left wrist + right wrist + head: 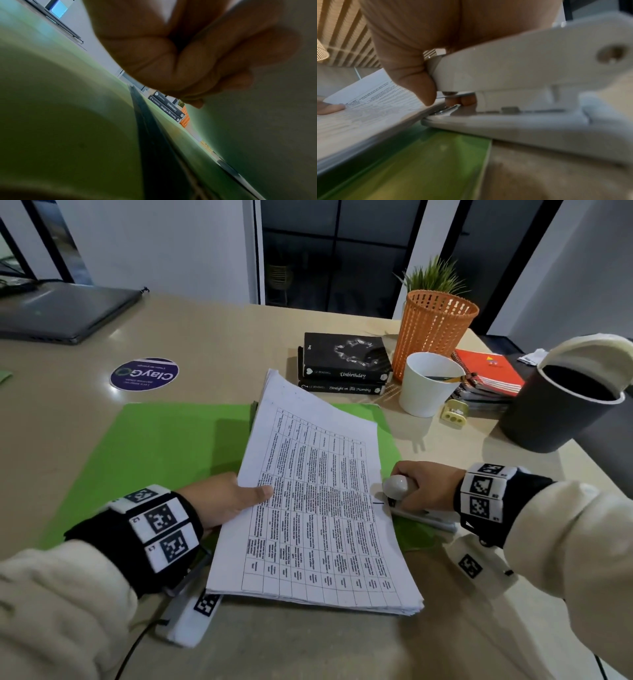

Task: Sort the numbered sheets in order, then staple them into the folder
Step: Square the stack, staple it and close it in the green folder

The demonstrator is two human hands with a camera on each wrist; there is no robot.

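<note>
A stack of printed sheets (315,508) with tables of text lies tilted over an open green folder (154,453) on the desk. My left hand (226,498) grips the stack's left edge, thumb on top and fingers underneath, lifting that side. My right hand (424,487) grips a white stapler (400,487) at the stack's right edge. In the right wrist view the stapler (513,75) has its mouth around the edge of the sheets (368,111), above the green folder (428,162). The left wrist view shows my curled fingers (180,54) under the paper, over the folder (60,108).
Two black books (344,364) lie stacked behind the folder. An orange mesh basket (433,330), a white cup (428,385), a dark lidded bin (561,405), red notebooks (489,374) and a small yellow sharpener (454,412) crowd the right side. A closed laptop (61,309) sits far left.
</note>
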